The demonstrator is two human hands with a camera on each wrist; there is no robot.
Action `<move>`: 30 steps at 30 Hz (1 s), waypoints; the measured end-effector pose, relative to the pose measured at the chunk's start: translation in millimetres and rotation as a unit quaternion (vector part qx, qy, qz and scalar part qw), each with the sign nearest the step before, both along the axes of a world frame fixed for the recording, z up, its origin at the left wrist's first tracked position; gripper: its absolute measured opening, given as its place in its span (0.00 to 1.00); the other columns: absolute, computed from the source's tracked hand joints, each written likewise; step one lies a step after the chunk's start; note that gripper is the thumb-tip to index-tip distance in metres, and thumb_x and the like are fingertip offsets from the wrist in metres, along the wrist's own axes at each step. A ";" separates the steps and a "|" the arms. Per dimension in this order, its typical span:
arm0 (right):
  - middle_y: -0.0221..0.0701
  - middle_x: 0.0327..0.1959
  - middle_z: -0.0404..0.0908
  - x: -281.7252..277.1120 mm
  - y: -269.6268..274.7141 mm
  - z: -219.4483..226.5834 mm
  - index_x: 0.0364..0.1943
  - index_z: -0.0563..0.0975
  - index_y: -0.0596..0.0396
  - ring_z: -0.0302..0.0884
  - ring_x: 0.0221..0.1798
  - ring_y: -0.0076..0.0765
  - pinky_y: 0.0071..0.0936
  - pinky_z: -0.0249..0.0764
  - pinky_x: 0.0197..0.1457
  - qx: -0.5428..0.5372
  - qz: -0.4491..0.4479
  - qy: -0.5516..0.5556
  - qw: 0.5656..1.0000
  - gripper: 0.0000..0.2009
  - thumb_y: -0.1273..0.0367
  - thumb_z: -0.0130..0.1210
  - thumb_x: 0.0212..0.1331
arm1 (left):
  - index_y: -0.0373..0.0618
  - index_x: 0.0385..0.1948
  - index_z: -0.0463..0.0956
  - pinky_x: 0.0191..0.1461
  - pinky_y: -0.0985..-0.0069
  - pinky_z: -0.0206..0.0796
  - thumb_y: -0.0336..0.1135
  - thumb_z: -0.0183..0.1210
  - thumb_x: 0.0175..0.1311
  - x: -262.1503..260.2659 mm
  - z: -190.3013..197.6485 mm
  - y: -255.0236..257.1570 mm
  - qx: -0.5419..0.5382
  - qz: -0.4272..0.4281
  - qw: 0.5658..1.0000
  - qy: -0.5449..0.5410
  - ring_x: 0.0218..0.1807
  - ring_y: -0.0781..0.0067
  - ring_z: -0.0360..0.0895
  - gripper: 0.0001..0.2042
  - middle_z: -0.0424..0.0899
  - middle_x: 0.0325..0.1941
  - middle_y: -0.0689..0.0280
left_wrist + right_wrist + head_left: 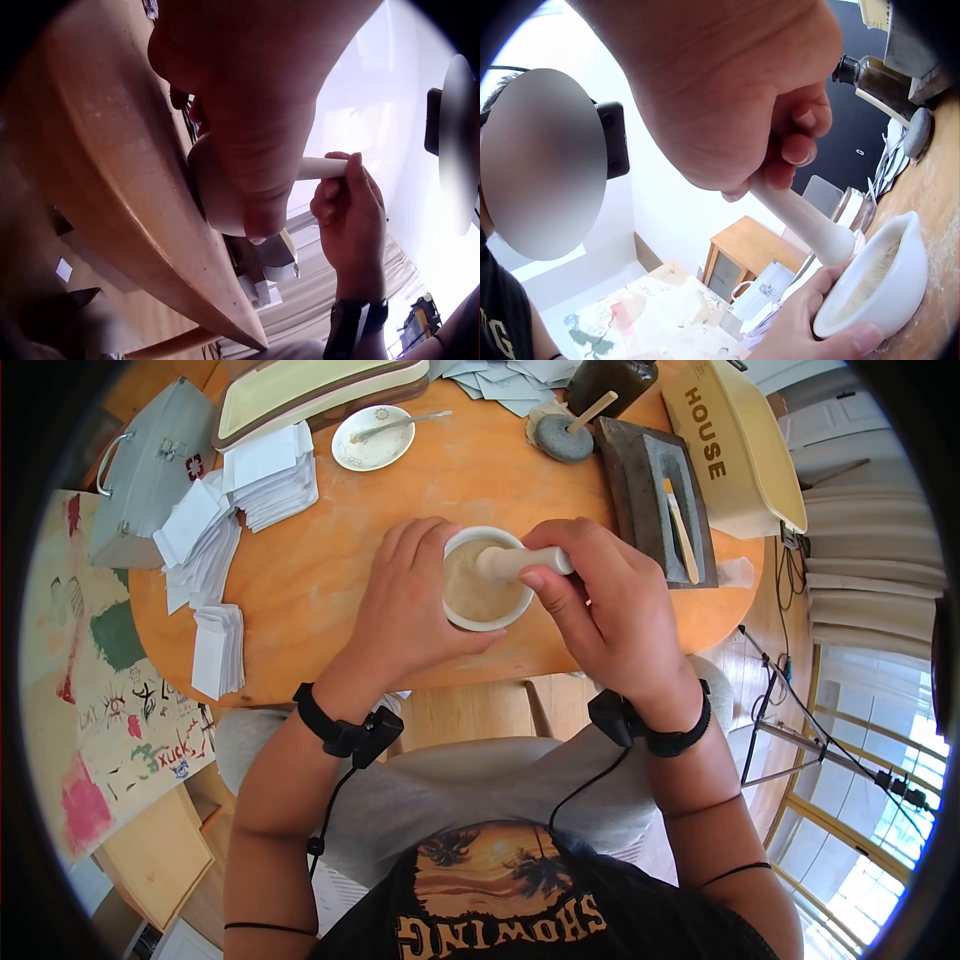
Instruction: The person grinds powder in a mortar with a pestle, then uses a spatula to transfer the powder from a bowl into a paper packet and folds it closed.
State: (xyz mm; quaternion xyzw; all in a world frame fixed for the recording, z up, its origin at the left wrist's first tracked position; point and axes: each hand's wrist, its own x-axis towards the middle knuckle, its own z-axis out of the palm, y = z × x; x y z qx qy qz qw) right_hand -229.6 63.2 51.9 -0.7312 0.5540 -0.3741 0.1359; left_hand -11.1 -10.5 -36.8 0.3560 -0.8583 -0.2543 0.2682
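A white mortar [484, 627] with a pouring lip stands on the wooden table, close to its front edge. Inside lies a pale beige powder [468, 596]. My left hand [400, 585] grips the mortar from the left, thumb on the near side and fingers round the far side. A white pestle [522, 563] is pinched by its handle between the thumb and fingers of my right hand [622, 610]. It slants to the right, and its rounded head [835, 244] is over the mortar's mouth in the right wrist view.
Left on the table [420, 485] are paper stacks [270, 475] and a grey case [150, 480]. Behind the mortar is a dish [345, 452] with a spoon. At right are a round grey stone [563, 440] with a stick, a dark slab [635, 480] with a brush and a yellow bin [735, 450].
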 end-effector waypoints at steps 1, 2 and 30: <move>0.38 0.40 0.89 0.3 1.1 0.0 0.51 0.83 0.55 0.88 0.39 0.53 0.45 0.83 0.39 0.001 -0.002 -0.001 1.000 0.12 0.65 0.71 0.72 | 0.41 0.69 0.73 0.80 0.49 0.65 0.47 0.89 0.39 0.3 -0.8 -0.2 -0.001 0.001 1.000 -0.004 0.74 0.43 0.71 0.50 0.77 0.70 0.52; 0.38 0.41 0.89 0.3 1.0 0.1 0.51 0.83 0.55 0.89 0.39 0.53 0.45 0.83 0.40 0.002 -0.003 0.001 1.000 0.12 0.65 0.71 0.72 | 0.41 0.69 0.73 0.80 0.49 0.65 0.47 0.89 0.38 0.8 -1.2 -1.0 -0.003 0.002 1.000 -0.007 0.74 0.43 0.71 0.50 0.77 0.70 0.52; 0.37 0.37 0.86 -1.0 1.2 3.3 0.46 0.81 0.52 0.86 0.38 0.56 0.49 0.81 0.40 0.037 0.061 0.073 0.995 0.11 0.65 0.71 0.70 | 0.37 0.72 0.72 0.85 0.48 0.62 0.47 0.90 0.37 9.4 16.9 -0.3 0.001 -0.026 0.998 -0.050 0.81 0.37 0.66 0.54 0.75 0.75 0.47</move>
